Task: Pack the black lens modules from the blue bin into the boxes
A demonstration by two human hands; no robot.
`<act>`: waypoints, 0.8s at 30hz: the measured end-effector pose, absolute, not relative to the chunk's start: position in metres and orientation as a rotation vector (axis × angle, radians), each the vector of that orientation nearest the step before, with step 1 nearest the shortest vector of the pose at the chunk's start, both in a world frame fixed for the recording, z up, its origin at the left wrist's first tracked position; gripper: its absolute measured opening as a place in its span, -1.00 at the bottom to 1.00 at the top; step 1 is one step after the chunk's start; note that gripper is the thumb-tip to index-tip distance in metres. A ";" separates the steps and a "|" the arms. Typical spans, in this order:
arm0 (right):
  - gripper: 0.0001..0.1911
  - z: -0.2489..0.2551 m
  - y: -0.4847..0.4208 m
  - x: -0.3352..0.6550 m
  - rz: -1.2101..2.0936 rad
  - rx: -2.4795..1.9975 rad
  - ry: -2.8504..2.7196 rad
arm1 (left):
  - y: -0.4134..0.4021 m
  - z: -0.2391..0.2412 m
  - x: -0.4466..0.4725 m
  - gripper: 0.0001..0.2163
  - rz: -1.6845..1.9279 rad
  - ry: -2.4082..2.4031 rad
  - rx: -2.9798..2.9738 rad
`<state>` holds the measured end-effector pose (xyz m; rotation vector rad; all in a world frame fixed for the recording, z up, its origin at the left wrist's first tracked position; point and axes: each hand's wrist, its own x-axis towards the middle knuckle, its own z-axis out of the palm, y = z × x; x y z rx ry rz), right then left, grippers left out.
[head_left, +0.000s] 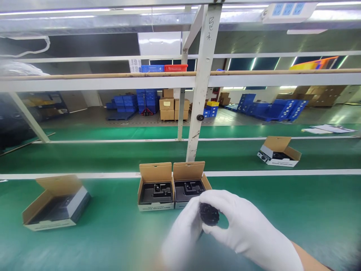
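Note:
Both my hands wear white gloves and meet over a small round black part (pixel 209 214) low in the middle of the view. My right hand (pixel 245 227) pinches the part from the right and above. My left hand (pixel 183 233) closes on it from the left; it is blurred by motion. Just beyond my hands stand two open cardboard boxes side by side, the left box (pixel 155 187) and the right box (pixel 188 183), each with a black moulded tray inside. My right hand partly covers the near corner of the right box.
The boxes rest on a green conveyor surface (pixel 113 233). Another open box (pixel 56 203) lies at the left, blurred. A further open box (pixel 279 151) sits on the far belt at the right. A white frame post (pixel 200 94) rises behind the two boxes. Blue crates and cartons stand far back.

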<state>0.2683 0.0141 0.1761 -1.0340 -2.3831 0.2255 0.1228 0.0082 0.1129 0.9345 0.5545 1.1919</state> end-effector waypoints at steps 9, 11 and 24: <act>-0.65 0.170 0.019 0.280 0.216 -1.065 -2.395 | 0.006 0.115 0.112 -0.77 1.274 0.580 0.914; -0.65 0.170 0.018 0.280 0.224 -1.087 -2.400 | 0.008 0.119 0.105 -0.73 1.288 0.765 0.969; -0.74 0.133 0.149 0.293 -0.073 -1.588 -2.476 | -0.020 0.037 0.090 -0.29 0.716 0.729 0.690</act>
